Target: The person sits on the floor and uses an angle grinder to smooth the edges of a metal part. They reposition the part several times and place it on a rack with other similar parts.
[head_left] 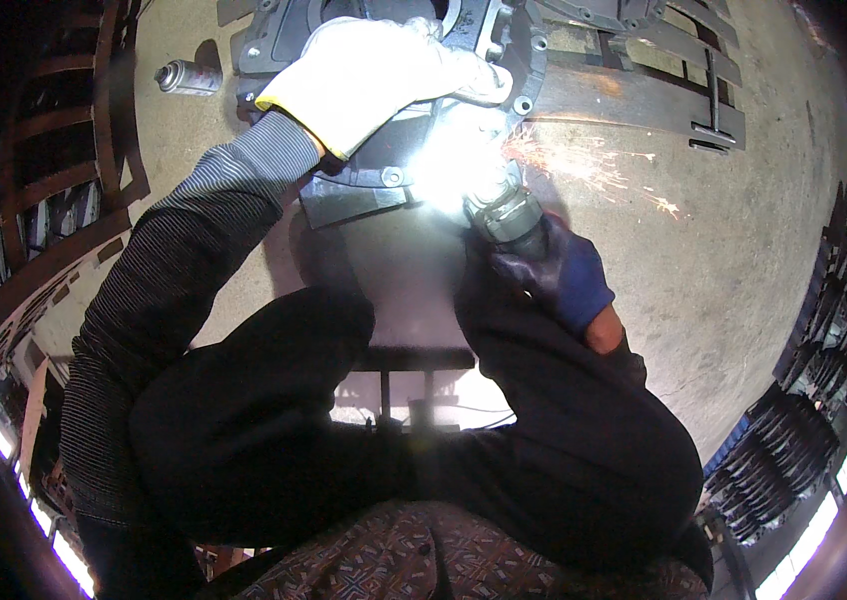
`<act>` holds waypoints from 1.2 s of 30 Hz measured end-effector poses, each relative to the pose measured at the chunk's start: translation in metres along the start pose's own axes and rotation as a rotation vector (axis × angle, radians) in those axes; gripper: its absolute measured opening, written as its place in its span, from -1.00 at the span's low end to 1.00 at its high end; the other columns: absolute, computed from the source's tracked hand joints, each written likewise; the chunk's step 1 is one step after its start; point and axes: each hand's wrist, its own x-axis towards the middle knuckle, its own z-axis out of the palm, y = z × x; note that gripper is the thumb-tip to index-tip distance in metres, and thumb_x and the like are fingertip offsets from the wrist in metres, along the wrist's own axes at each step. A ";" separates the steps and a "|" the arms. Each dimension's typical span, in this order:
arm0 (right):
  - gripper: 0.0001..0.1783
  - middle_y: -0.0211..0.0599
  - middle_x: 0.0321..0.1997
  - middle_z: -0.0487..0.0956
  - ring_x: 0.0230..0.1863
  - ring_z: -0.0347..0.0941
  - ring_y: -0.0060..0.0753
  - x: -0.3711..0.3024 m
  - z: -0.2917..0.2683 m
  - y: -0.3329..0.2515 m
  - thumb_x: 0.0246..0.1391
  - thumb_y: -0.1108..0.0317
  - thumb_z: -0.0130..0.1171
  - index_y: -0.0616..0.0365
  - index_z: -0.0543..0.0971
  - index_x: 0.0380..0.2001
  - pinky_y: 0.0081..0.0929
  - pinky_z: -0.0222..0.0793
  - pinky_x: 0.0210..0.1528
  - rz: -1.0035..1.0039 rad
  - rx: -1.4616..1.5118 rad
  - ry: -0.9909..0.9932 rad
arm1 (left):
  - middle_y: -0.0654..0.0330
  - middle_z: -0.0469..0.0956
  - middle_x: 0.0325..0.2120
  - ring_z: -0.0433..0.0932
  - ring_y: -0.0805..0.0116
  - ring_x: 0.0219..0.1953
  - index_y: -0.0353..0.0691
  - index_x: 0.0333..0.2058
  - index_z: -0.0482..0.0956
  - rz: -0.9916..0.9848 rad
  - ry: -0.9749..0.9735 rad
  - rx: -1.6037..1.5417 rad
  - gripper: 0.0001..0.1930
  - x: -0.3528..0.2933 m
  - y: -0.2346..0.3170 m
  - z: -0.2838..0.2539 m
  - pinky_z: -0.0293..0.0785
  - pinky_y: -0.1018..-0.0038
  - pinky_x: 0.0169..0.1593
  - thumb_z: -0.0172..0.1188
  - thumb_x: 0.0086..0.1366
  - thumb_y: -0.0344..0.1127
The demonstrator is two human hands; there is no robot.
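A large dark grey metal casting (344,180), with bolt holes along its flange and a round opening, lies in front of me at the top. My left hand (369,85), in a white glove with a yellow cuff, is closed over its upper part, the thumb stretched rightward. Glare washes out much of that glove. My right hand (554,270), in a dark blue glove, grips a power grinder (509,215) at the casting's lower right edge. Orange sparks (584,165) spray to the right from there. A blinding white glow hides the grinder's tip and the contact spot.
A spray can (189,77) lies on the concrete floor left of the casting. Wooden slats (624,100) and another metal casting (614,12) are at the upper right. Racks of dark parts (784,460) line the right side; a brown metal frame (104,120) stands left. My knees flank a small stand (414,358).
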 end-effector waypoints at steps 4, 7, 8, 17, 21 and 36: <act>-0.17 0.10 -0.09 0.74 -0.05 0.69 0.25 -0.001 0.000 -0.006 0.05 -0.23 0.49 0.10 0.56 0.23 -0.03 0.61 -0.03 0.021 -0.002 0.006 | 0.05 0.70 -0.01 0.73 0.18 -0.12 0.17 0.19 0.63 0.038 0.121 -0.020 -0.59 0.001 -0.001 0.008 0.64 0.33 -0.06 0.06 0.53 0.12; -0.17 0.10 -0.09 0.74 -0.04 0.69 0.25 0.000 0.001 -0.007 0.05 -0.23 0.49 0.09 0.56 0.22 -0.02 0.61 -0.03 0.057 -0.017 -0.025 | 0.02 0.70 -0.06 0.73 0.20 -0.16 0.05 0.16 0.62 0.087 0.153 0.016 -0.65 -0.001 -0.003 0.012 0.65 0.33 -0.11 0.09 0.55 0.01; -0.18 0.10 -0.10 0.74 -0.05 0.70 0.24 0.000 0.001 -0.007 0.06 -0.22 0.49 0.09 0.56 0.22 -0.03 0.61 -0.04 0.064 -0.026 -0.031 | 0.02 0.70 -0.06 0.73 0.20 -0.15 0.04 0.15 0.63 0.095 0.137 0.022 -0.64 -0.001 -0.003 0.012 0.65 0.32 -0.10 0.09 0.55 0.01; -0.19 0.05 0.02 0.73 0.06 0.70 0.11 -0.021 -0.009 0.000 0.05 -0.13 0.54 0.13 0.56 0.23 -0.12 0.60 0.05 0.086 0.117 -0.033 | 0.19 0.71 0.02 0.73 0.19 -0.08 0.47 0.23 0.63 0.049 0.060 -0.056 -0.63 -0.002 -0.001 -0.001 0.65 0.34 0.03 0.10 0.53 0.09; -0.15 0.04 0.04 0.73 0.08 0.70 0.10 -0.021 -0.008 0.002 0.01 -0.15 0.56 0.16 0.55 0.23 -0.15 0.61 0.08 0.045 0.114 0.017 | 0.20 0.70 0.00 0.72 0.20 -0.11 0.51 0.23 0.62 0.086 0.089 -0.040 -0.64 -0.003 -0.001 -0.006 0.65 0.34 0.01 0.09 0.52 0.08; -0.18 0.10 -0.07 0.75 -0.01 0.70 0.19 0.000 0.000 -0.007 0.04 -0.20 0.51 0.11 0.56 0.22 -0.07 0.61 0.03 0.128 -0.049 -0.063 | 0.03 0.66 -0.11 0.72 0.19 -0.19 0.13 0.22 0.57 0.109 0.161 0.034 -0.63 -0.001 0.001 -0.001 0.63 0.33 -0.12 0.09 0.56 0.05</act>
